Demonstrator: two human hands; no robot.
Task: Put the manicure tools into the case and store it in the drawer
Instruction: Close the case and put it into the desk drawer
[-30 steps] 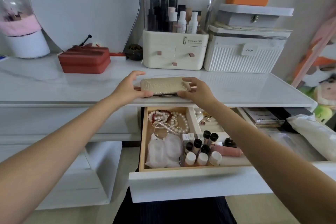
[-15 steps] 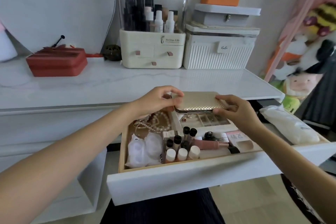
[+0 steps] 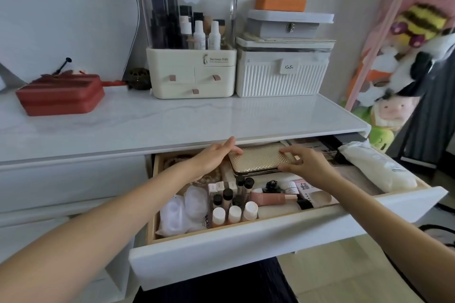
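Case (image 3: 261,158), gold and quilted, closed, held level inside the far middle of the open drawer (image 3: 270,248), just under the front edge of the desk (image 3: 172,120). Left hand (image 3: 211,157): thumb laid over the case's left end, fingers curled beneath it. Right hand (image 3: 305,163): thumb and fingertips pinching the case's near right corner. Whether the case already rests on the drawer's contents cannot be told (its underside is hidden). Nearer in the drawer: small bottles (image 3: 234,206) with black and white caps, a pink tube (image 3: 268,199), white pouches (image 3: 182,209) at the left. On the desk's far side: a cream cosmetics organizer (image 3: 192,74), a ribbed white box (image 3: 280,74), a red box (image 3: 61,96) at the left. Progress, as judged: no tools lie loose, so packing seems done; releasing the case and closing the drawer remain.
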